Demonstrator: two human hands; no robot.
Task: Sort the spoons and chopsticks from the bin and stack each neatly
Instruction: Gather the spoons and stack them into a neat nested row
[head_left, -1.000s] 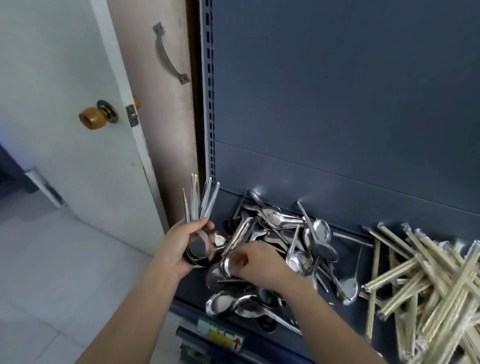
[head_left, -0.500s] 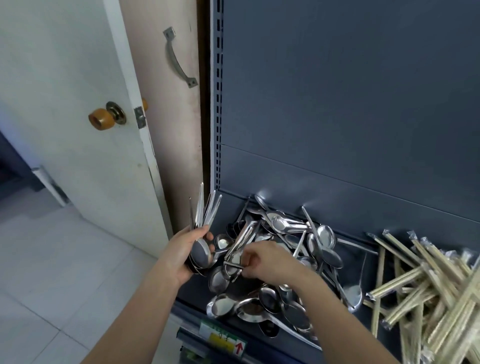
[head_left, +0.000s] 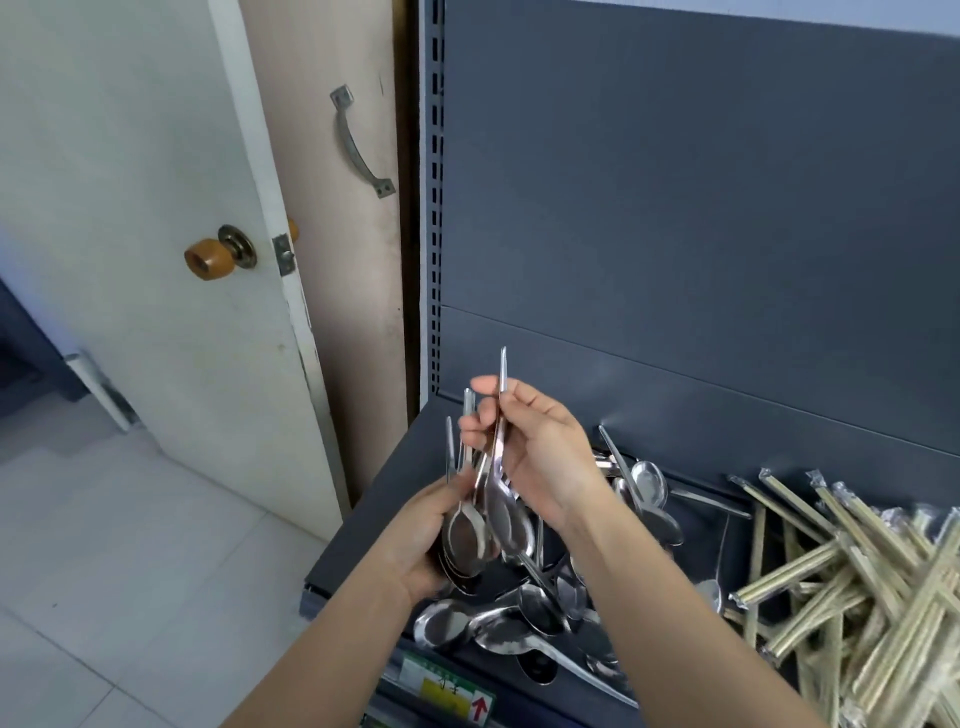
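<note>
My left hand (head_left: 423, 540) grips a nested stack of steel spoons (head_left: 464, 540), bowls down, handles pointing up. My right hand (head_left: 540, 457) pinches one more spoon (head_left: 506, 519) by its handle and holds it upright against the stack. Below both hands a loose pile of spoons (head_left: 540, 608) lies on the dark grey shelf bin (head_left: 384, 499). Wrapped chopsticks (head_left: 852, 582) lie in a tangled heap at the right of the bin.
The bin has a tall dark grey back panel (head_left: 675, 234). A white door with a brown knob (head_left: 208, 258) stands open at the left, beside a beige panel with a metal handle (head_left: 358, 145). A price label (head_left: 447, 691) sits on the front edge. White floor tiles (head_left: 104, 571) lie below left.
My right hand has lifted a spoon out of the pile and brought it up and left against the stack in my left hand. The camera has tilted.
</note>
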